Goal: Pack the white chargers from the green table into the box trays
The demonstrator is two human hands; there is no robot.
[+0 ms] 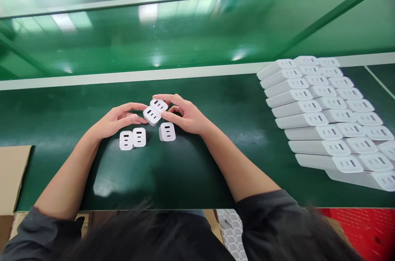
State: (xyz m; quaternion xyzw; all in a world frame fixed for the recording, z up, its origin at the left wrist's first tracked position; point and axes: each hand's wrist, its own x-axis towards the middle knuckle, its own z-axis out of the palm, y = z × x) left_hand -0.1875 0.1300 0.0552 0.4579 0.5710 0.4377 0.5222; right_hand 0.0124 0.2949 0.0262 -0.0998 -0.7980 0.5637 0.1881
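Observation:
Near the middle of the green bench, two white USB chargers stand touching at a slant, the front charger and the rear charger, slotted faces up. My right hand has its thumb and index finger around the pair from the right. From the left, my left hand reaches with fingers apart, its fingertips at the front charger's side. Closer to me, a left charger and its neighbour charger stand side by side. A single charger stands below my right hand.
Long rows of white chargers are lined up on the right of the bench. A cardboard piece lies at the left edge. Behind runs a raised green panel. Below the front edge are white parts and a red crate.

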